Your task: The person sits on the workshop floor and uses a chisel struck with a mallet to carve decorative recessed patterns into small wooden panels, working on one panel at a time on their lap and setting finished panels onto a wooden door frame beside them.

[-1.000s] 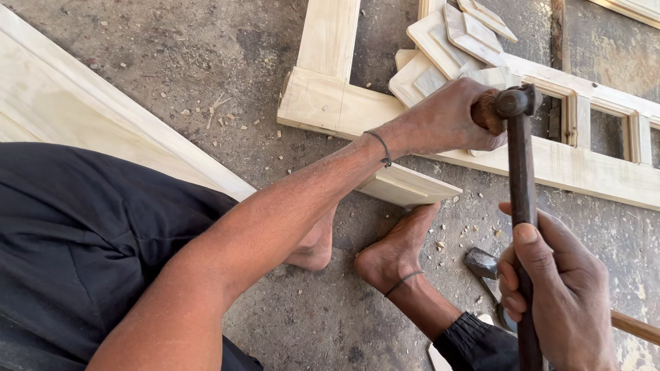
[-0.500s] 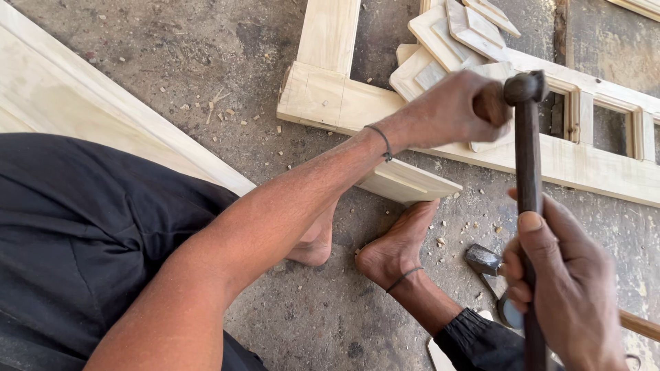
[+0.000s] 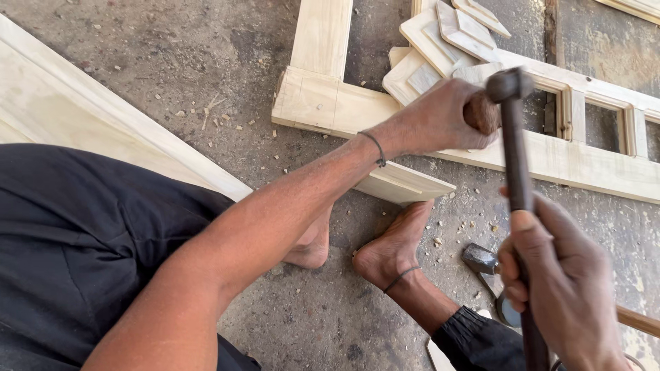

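Hammer is gripped near its handle's end by the right hand — head far, just beside the left hand, closed on a dark chisel handle.

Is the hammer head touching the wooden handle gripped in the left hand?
Touching, or nearly. In the head view the hammer head meets the rounded end of the wooden handle held in the left hand, with no visible gap.

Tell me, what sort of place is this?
Most likely a carpentry workshop or yard, worked on the ground: pale wooden frames lie on a rough concrete floor strewn with wood chips, and the right hand grips a hammer.
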